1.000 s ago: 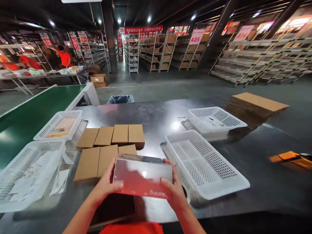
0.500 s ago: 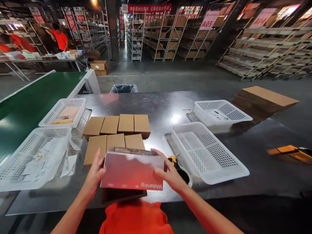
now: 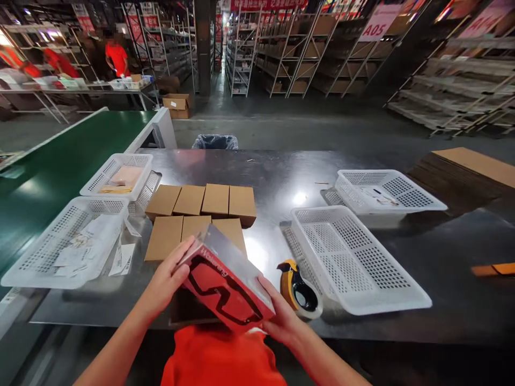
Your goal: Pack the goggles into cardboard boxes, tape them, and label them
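Note:
A red and grey product box (image 3: 229, 279), printed "Wakening" with a black outline shape on its face, is held tilted above the table's near edge. My left hand (image 3: 171, 276) grips its upper left end, and my right hand (image 3: 279, 313) grips the lower right end. Behind it, small brown cardboard boxes (image 3: 215, 199) stand in two rows, the front row partly covered by the held box. Just right of my right hand lies a yellow and black tape dispenser (image 3: 295, 289). Something dark beneath the held box is mostly hidden.
White baskets stand left and right: one with papers (image 3: 68, 241), one with envelopes (image 3: 116, 177), a large one (image 3: 358, 262), and one holding small items (image 3: 390, 195). Flat cardboard (image 3: 470, 171) is stacked far right. A green conveyor (image 3: 72, 145) runs at left; a lined bin (image 3: 215, 141) stands beyond the table.
Both hands have turned the product box: its right end has dropped and its printed front face now shows. The whole view has shifted slightly; the tape dispenser is more fully visible.

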Motion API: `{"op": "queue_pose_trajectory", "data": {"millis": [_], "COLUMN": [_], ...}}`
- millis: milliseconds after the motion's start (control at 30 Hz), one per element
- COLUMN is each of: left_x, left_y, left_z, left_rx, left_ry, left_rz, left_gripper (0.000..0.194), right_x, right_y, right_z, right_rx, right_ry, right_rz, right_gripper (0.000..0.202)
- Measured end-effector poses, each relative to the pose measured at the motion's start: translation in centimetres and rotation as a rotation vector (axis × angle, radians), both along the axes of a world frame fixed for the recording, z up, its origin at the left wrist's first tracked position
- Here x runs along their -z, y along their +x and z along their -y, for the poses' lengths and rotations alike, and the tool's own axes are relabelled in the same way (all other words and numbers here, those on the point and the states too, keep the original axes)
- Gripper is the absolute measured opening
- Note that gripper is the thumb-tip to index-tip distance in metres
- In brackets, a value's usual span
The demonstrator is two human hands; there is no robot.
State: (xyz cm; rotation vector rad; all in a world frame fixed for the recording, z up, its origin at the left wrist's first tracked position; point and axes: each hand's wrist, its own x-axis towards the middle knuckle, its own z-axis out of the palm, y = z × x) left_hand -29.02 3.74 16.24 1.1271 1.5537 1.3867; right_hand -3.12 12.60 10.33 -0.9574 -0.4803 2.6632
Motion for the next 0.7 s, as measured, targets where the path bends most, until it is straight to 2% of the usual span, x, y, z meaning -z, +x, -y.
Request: {"op": "queue_pose_trajectory", "data": {"millis": [67, 167, 233, 300, 333, 400, 467, 567, 633, 700], "left_x": [-0.5, -1.7, -2.3, -2.1, -1.5, 0.5, 3.2, 7.0, 8.8, 9.9], "left_y": [0.9, 2.8, 3.6, 3.3, 2.9, 1.5, 0.2, -0.8, -0.6, -0.1], "left_z": [0.8, 2.0, 2.3, 2.4, 2.4, 2.3, 2.3, 2.3, 2.3, 2.4], "left_rx": [0.076, 0.126, 0.117, 0.07, 0.029, -0.085, -0.219, -0.358, -0.372, -0.308], "left_ry": [0.029, 0.088, 0.105, 0.064, 0.028, -0.053, -0.123, -0.177, -0.193, -0.216], "left_rz": [-0.136, -0.26, -0.25, -0.161, -0.086, 0.133, 0.406, 0.666, 0.635, 0.458], "left_gripper": [0.064, 0.075, 0.087, 0.1, 0.102, 0.093, 0.078, 0.068, 0.07, 0.084], "right_x": [0.8, 1.9, 2.2, 1.8, 1.3, -0.5, -3.2, -7.7, -9.9, -10.8], "right_y": [0.3, 0.6, 0.6, 0.5, 0.4, 0.1, -0.4, -1.5, -2.5, -3.4], "right_z": [-0.7, -1.8, -2.4, -2.8, -2.9, -2.9, -2.7, -2.1, -1.5, -1.0], "right_rx": [0.097, 0.148, 0.137, 0.102, 0.09, 0.095, 0.103, -0.004, -0.093, -0.131], "right_ry": [0.133, 0.286, 0.361, 0.416, 0.452, 0.574, 0.766, 1.071, 1.213, 1.28], "right_rz": [0.027, 0.025, 0.033, 0.105, 0.15, 0.195, 0.187, 0.19, 0.209, 0.214], "right_gripper": [0.036, 0.04, 0.043, 0.045, 0.048, 0.062, 0.074, 0.072, 0.065, 0.063]}}
